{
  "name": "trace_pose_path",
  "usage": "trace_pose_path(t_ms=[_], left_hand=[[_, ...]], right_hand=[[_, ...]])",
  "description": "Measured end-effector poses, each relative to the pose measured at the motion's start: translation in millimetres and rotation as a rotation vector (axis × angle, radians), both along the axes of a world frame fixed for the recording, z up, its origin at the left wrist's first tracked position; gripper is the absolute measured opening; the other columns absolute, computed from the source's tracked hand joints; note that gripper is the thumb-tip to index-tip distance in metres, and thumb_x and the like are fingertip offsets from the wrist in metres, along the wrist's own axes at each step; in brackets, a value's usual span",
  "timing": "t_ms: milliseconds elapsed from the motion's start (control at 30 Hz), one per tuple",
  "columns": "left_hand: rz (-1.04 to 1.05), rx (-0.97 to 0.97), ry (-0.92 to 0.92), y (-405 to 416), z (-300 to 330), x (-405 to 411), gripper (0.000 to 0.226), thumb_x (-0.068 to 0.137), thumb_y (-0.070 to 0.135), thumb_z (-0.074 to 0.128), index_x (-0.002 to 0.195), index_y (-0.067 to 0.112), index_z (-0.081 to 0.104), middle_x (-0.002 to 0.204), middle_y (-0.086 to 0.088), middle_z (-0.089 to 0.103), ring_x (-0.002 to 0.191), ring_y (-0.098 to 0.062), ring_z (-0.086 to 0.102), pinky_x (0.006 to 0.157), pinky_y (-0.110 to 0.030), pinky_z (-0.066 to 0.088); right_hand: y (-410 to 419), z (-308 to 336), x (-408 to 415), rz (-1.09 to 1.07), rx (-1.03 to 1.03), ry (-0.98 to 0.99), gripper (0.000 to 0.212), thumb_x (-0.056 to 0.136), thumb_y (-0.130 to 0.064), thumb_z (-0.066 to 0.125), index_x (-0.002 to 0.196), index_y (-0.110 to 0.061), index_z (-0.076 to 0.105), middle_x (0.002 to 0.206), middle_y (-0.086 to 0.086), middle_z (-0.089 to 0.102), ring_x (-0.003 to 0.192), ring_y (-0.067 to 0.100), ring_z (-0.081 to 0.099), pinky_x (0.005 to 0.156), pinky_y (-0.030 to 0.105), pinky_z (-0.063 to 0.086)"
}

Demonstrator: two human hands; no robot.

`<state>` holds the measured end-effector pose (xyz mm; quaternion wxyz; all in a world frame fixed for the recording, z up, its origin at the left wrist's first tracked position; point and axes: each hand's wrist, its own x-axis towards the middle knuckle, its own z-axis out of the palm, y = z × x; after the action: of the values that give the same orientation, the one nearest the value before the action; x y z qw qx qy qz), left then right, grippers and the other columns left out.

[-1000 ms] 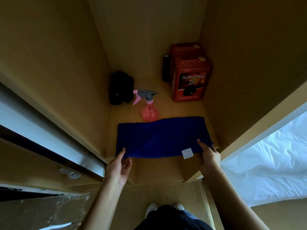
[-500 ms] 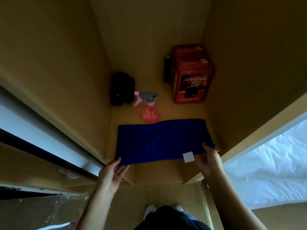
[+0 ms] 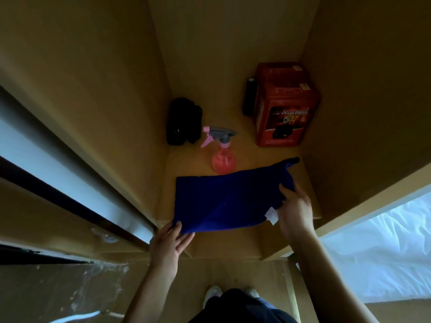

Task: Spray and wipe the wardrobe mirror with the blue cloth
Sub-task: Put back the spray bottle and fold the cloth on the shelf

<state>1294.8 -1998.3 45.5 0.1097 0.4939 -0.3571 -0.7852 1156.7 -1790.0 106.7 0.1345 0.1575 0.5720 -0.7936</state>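
Observation:
A blue cloth (image 3: 224, 201) with a white tag lies spread on the wardrobe floor (image 3: 247, 243). My right hand (image 3: 295, 212) grips its right edge and lifts that side, so the far right corner stands up. My left hand (image 3: 169, 244) pinches the near left corner between thumb and straight fingers. Just behind the cloth stands a pink spray bottle (image 3: 222, 157) with a grey and pink trigger. The sliding door (image 3: 70, 183) with its pale, reflective panel runs along the left.
A red box (image 3: 283, 108) stands in the back right corner with a black cylinder (image 3: 249, 96) beside it. A black bundle (image 3: 183, 123) sits at the back left. Wooden walls close in on both sides. A white bed (image 3: 377, 250) lies to the right.
My right hand has slid up the cloth's right edge and raised it, bunching that side. My left hand has closed in on the near left corner.

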Motion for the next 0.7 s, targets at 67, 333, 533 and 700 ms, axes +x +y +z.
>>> trace_pose_path(t_ms=[67, 333, 533, 700], left_hand=[[-0.019, -0.015, -0.006, -1, 2, -1, 0.013, 0.094, 0.006, 0.057, 0.107, 0.008, 0.060, 0.102, -0.017, 0.067, 0.091, -0.031, 0.069, 0.071, -0.037, 0.061], [0.032, 0.040, -0.038, -2, 0, -5, 0.030, 0.096, 0.000, 0.050, 0.126, -0.002, 0.051, 0.094, -0.017, 0.063, 0.087, -0.030, 0.063, 0.081, -0.045, 0.049], [-0.052, 0.015, -0.058, -7, -1, -3, 0.031, 0.096, 0.009, 0.052, 0.126, 0.002, 0.055, 0.104, -0.016, 0.065, 0.093, -0.025, 0.063, 0.075, -0.037, 0.049], [-0.112, -0.014, -0.071, -10, -3, -1, 0.025, 0.096, 0.010, 0.053, 0.119, 0.001, 0.057, 0.109, -0.018, 0.065, 0.096, -0.027, 0.065, 0.074, -0.036, 0.053]], right_hand=[[-27, 0, 10, 0.149, 0.088, 0.061, 0.029, 0.095, 0.004, 0.049, 0.115, -0.010, 0.066, 0.103, 0.009, 0.071, 0.090, 0.016, 0.070, 0.085, 0.034, 0.054], [-131, -57, 71, 1.015, 0.865, 0.597, 0.058, 0.095, -0.002, 0.040, 0.151, -0.015, 0.032, 0.159, 0.003, 0.027, 0.149, 0.012, 0.014, 0.123, 0.037, 0.003], [-141, -55, 75, 0.890, 0.886, 0.601, 0.055, 0.100, -0.004, 0.037, 0.153, -0.011, 0.023, 0.160, 0.005, 0.024, 0.149, 0.013, 0.015, 0.120, 0.029, -0.002], [-145, -42, 76, 0.560, 0.665, 0.404, 0.049, 0.102, -0.011, 0.041, 0.150, -0.015, 0.033, 0.120, 0.012, 0.064, 0.098, 0.020, 0.064, 0.082, 0.027, 0.051]])
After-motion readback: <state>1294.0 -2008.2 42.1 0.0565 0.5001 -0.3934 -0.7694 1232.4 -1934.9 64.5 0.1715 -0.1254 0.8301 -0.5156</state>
